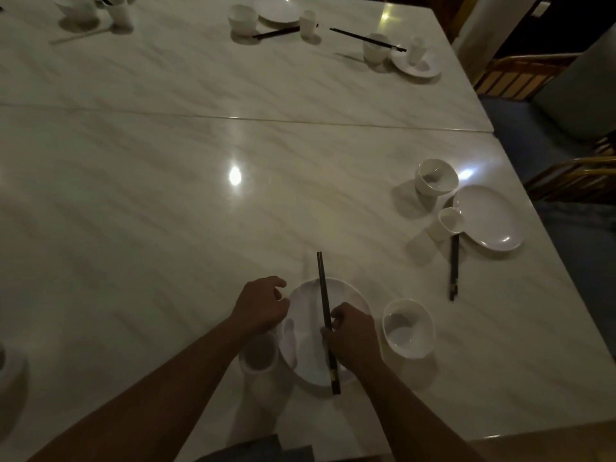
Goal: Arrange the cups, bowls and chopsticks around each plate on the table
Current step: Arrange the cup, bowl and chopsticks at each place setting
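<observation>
A white plate [308,355] lies near the table's front edge. My right hand [355,335] is shut on a pair of dark chopsticks [322,288], held lengthwise above the plate and pointing away from me. My left hand [261,303] hovers at the plate's left rim, fingers loosely curled, holding nothing. A white cup [259,356] stands just left of the plate, partly under my left wrist. To the right of the plate stands a white bowl [407,328].
At the right edge sit another plate [490,218], a bowl [435,178], a cup [448,223] and chopsticks [454,268]. Further place settings lie along the far side. A seam [233,117] crosses the marble table. Wooden chairs [520,75] stand beyond the right edge.
</observation>
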